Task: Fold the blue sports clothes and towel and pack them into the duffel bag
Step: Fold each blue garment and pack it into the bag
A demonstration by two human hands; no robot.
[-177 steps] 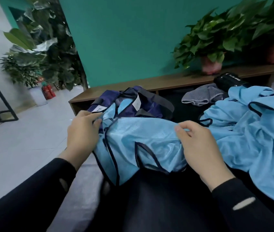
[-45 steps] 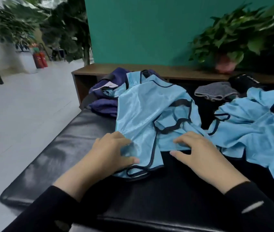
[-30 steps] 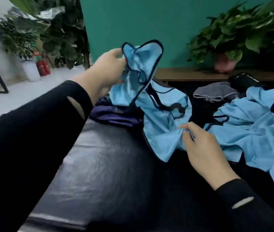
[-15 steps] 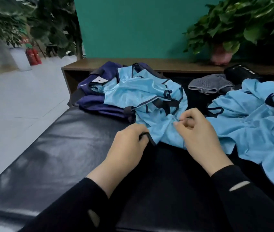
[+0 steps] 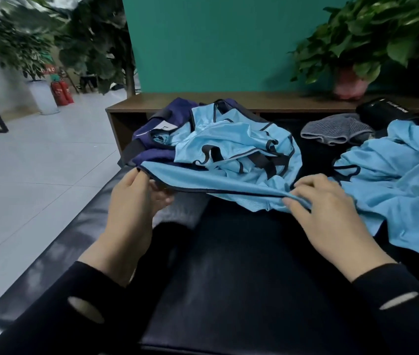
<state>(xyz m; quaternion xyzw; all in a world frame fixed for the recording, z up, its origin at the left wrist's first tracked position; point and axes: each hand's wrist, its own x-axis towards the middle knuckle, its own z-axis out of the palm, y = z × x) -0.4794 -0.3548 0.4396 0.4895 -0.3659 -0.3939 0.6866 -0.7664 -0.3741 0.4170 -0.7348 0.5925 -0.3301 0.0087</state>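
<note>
Plants (image 5: pixel 34 44) and two red fire extinguishers (image 5: pixel 61 92) stand far left on the pale tiled floor. Nearer, the left hand (image 5: pixel 132 201), in a black sleeve, pinches the dark-trimmed hem of a light blue garment (image 5: pixel 228 160) at its left corner, thumb and fingers closed on the cloth just above the black padded bench (image 5: pixel 228 278). That hem runs taut across to the right hand (image 5: pixel 328 216), whose fingers are curled round the cloth's other end, gripping it just off the bench top. The rest of the garment lies bunched behind the hem, draped over a dark blue duffel bag (image 5: pixel 159 131) that sits at the bench's far left end, with a white tag showing on it. Behind runs a low wooden shelf (image 5: pixel 254 101) against a green wall (image 5: pixel 216 42). Further right a grey knitted cloth (image 5: pixel 336 129) lies on the bench, a black cylindrical object (image 5: pixel 382 111) beside it, and a potted plant in a pink pot (image 5: pixel 349 83) stands on the shelf. At far right a second heap of light blue clothing (image 5: pixel 402 175) spreads over the bench, near the right hand.
</note>
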